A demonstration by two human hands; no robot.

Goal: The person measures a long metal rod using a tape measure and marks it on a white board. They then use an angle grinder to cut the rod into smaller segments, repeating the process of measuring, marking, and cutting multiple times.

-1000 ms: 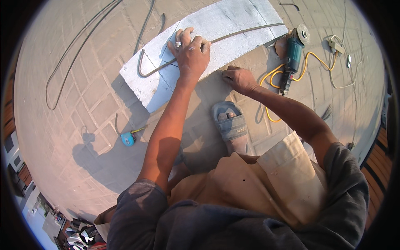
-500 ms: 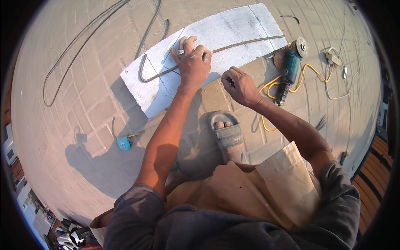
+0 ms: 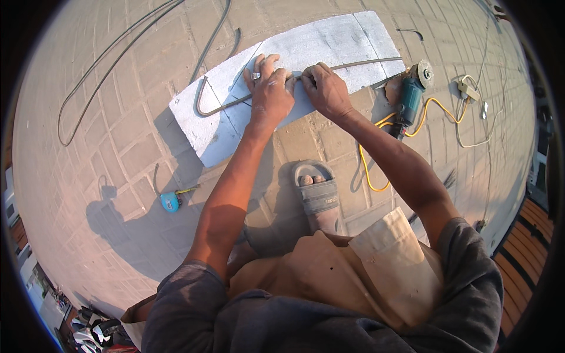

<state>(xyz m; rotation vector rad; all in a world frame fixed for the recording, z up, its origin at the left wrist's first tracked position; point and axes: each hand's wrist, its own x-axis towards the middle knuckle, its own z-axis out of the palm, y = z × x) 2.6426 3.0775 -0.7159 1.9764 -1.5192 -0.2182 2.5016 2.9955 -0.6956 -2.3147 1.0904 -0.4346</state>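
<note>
One bent rod [image 3: 366, 62] crosses the white block [image 3: 326, 41], pinched under the left fingers [image 3: 269, 63] and right fingers [image 3: 312, 73].

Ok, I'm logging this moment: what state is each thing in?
Bent metal rod: hooked at left end
Left hand: gripping rod, some fingers spread
Right hand: gripping rod
White block: flat, marked with lines
Angle grinder: lying down, disc fitted
Tape measure: blade partly out
Yellow cord: curved loosely
Sandal: worn

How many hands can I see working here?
2: the left hand and, to its right, the right hand, both at the bent rod on the white slab.
</note>
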